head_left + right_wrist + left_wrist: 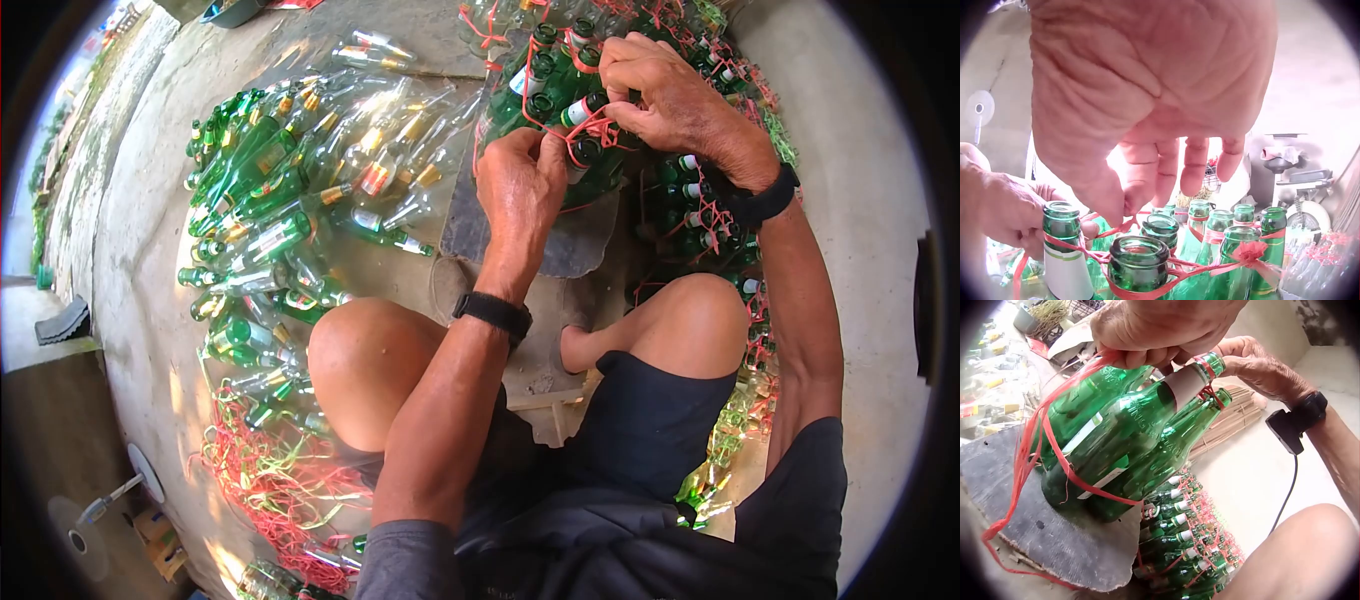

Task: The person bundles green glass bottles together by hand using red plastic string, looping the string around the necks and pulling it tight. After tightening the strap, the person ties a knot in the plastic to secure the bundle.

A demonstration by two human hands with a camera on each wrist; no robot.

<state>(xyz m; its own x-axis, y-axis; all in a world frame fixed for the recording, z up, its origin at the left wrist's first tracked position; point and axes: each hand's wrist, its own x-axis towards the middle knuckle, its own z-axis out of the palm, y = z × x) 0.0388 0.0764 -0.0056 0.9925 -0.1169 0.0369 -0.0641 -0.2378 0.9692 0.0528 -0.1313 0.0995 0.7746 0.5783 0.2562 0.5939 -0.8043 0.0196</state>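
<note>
Green bottle cluster upright on dark mat, necks packed for binding. Left hand pinches red plastic string taut; right hand grips string at bottle neck, cinching loop.

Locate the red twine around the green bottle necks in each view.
Head: red twine at top centre, between both hands.
Left wrist: wound round the bottle necks at upper right, trailing down the left.
Right wrist: strung across the bottle necks along the bottom.
Shared landmark: white-labelled bottle neck.

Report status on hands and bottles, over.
Left hand and right hand both pinching red string. Green bottles bundled upright on board. Nothing blocking.
</note>
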